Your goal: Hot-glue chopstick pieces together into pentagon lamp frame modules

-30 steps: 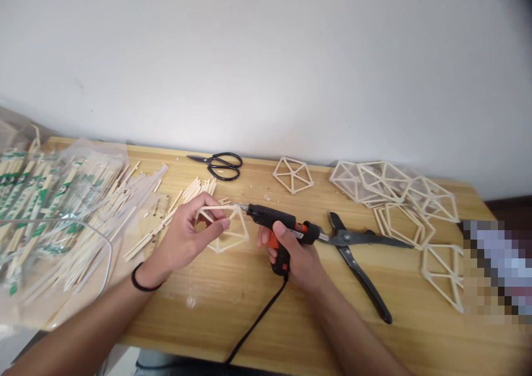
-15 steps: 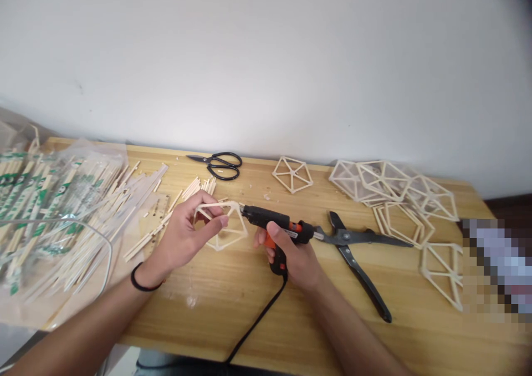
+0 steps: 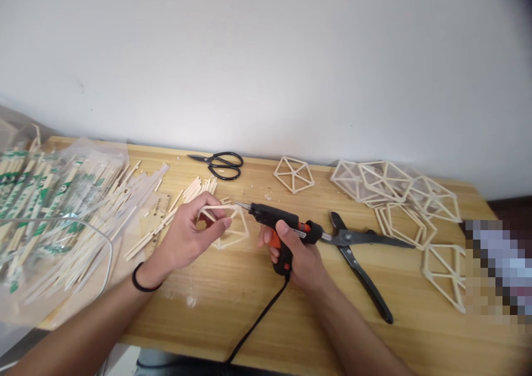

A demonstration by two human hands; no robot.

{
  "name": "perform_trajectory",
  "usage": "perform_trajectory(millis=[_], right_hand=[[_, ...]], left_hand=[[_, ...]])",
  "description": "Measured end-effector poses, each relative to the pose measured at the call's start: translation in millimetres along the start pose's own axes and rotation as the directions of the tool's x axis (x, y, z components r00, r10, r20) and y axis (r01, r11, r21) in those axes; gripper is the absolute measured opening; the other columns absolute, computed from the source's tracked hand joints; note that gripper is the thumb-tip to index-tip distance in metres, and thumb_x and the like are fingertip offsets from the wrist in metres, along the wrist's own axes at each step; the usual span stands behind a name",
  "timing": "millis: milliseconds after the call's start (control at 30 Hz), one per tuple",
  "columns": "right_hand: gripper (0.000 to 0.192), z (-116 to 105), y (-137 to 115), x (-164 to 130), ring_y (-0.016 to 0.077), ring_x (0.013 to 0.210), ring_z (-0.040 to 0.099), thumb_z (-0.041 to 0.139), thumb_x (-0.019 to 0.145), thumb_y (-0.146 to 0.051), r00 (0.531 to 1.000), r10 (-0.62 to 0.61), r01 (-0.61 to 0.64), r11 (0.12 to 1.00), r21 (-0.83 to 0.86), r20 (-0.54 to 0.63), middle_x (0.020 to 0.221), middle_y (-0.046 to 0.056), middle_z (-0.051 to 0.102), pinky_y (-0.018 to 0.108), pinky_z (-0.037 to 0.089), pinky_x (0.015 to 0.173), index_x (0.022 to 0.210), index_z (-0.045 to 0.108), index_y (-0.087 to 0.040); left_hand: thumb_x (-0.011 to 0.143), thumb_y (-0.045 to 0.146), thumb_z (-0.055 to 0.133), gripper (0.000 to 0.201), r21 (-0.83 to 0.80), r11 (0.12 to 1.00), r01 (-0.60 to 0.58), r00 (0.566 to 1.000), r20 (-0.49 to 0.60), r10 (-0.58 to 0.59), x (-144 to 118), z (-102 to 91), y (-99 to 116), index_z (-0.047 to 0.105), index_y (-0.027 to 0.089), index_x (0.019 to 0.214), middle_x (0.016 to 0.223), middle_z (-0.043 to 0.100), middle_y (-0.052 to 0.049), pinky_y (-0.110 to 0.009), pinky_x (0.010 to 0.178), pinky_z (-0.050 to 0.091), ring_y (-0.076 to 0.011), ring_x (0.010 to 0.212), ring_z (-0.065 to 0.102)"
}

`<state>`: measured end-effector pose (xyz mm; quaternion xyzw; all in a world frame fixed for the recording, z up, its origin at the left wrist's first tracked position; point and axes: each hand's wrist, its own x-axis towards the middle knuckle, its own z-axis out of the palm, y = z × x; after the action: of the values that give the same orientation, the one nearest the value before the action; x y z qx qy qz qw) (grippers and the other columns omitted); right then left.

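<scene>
The right hand (image 3: 300, 257) is closed around the grip of a black and orange glue gun (image 3: 282, 225), its nozzle touching a stick frame (image 3: 229, 224). The left hand (image 3: 189, 236) pinches that frame just above the wooden surface (image 3: 233, 298). Behind lie pliers (image 3: 361, 254), then 1 pair of scissors (image 3: 220, 164).

glue gun (image 3: 282, 223): black body with an orange trigger and a black cord
stick frame (image 3: 226, 226): pale cream wood
counter (image 3: 233, 304): light yellow-brown, streaked grain
scissors (image 3: 220, 164): all black
shears (image 3: 361, 254): dark grey to black
wristband (image 3: 140, 279): black
chopstick packets (image 3: 37, 198): clear wrap printed green and white
finished frames (image 3: 399, 198): pale cream
wall (image 3: 266, 60): plain off-white
</scene>
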<state>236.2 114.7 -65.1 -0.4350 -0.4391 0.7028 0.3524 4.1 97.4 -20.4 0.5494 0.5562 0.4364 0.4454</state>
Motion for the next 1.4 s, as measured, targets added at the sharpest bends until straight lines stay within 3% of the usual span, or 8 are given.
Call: perform_trajectory(millis=[233,433,600,833,1400], right_hand=[[0.058,1.3,-0.9,0.6,0.0104,0.053,0.048,0.071,0.088,-0.075,1.0,-0.016,0.016,1.0,0.024,0.005,0.075,0.004,0.07,0.021,0.046,0.046,0.074,0.075,-0.019],[0.06,1.5,-2.4,0.7,0.0117,0.051,0.048,0.069,0.088,-0.077,1.0,-0.012,0.013,1.0,-0.01,0.01,0.062,0.0,0.059,0.022,0.044,0.046,0.072,0.073,-0.02],[0.061,1.7,-3.0,0.4,0.0126,0.053,0.048,0.066,0.089,-0.078,0.999,-0.031,0.032,0.998,-0.057,0.03,0.074,0.005,0.07,0.025,0.046,0.047,0.075,0.076,-0.019],[0.063,-1.9,1.6,0.3,0.0131,0.053,0.051,0.062,0.093,-0.077,0.999,-0.006,0.01,0.996,-0.091,0.04,0.061,0.0,0.055,0.024,0.041,0.049,0.077,0.077,-0.019],[0.059,-2.4,6.2,2.1,0.0136,0.054,0.049,0.059,0.098,-0.073,0.997,-0.041,0.046,0.995,-0.083,0.057,0.062,-0.001,0.054,0.026,0.038,0.052,0.079,0.077,-0.02]], left_hand=[[0.092,0.028,0.073,0.014,0.044,0.999,-0.011,1.0,0.001,0.011,-0.1,0.7,-0.1,0.064,0.02,0.084,0.075,0.067,0.001,-0.024,0.058,0.047,-0.0133,0.065,0.06],[0.093,0.028,0.073,0.015,0.067,0.998,-0.019,1.0,-0.002,0.019,0.5,1.3,-1.8,0.064,0.02,0.083,0.074,0.066,0.001,-0.024,0.058,0.047,-0.0132,0.065,0.061],[0.092,0.027,0.073,0.014,0.067,0.998,-0.013,1.0,-0.015,0.014,0.5,1.3,-3.0,0.064,0.02,0.084,0.075,0.066,0.001,-0.023,0.058,0.047,-0.0129,0.065,0.061],[0.092,0.026,0.073,0.014,0.065,0.998,-0.012,1.0,-0.022,0.014,-0.3,1.3,-3.1,0.063,0.021,0.084,0.076,0.065,0.002,-0.023,0.058,0.047,-0.0121,0.065,0.06],[0.092,0.029,0.073,0.016,0.063,0.998,0.005,1.0,-0.006,-0.005,1.8,1.8,-3.2,0.063,0.02,0.083,0.075,0.064,0.002,-0.023,0.058,0.046,-0.0124,0.065,0.059]])
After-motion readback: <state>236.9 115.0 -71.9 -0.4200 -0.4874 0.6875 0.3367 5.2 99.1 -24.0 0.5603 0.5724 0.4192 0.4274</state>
